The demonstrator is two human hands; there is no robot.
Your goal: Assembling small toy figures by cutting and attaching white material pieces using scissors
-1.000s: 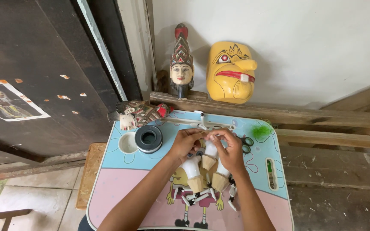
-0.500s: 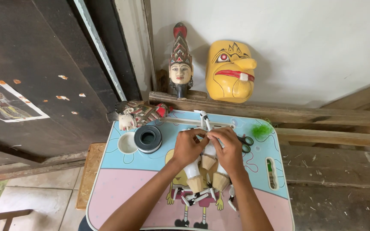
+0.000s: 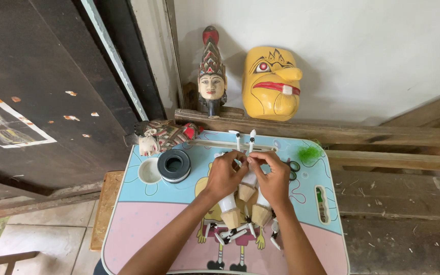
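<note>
I see both hands have drawn closer together: my left hand (image 3: 225, 174) and right hand (image 3: 273, 175) now pinch the white-tipped puppet sticks (image 3: 245, 140), which stand raised higher above the worktop (image 3: 138, 224) than a second ago.

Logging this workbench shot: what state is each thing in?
Left hand: gripping the puppet parts.
Right hand: gripping the puppet parts.
Puppet parts: held over the table.
Tape roll: flat on the table.
Yellow mask: leaning on the wall.
Puppet head: upright.
Painted head: on its side.
</note>
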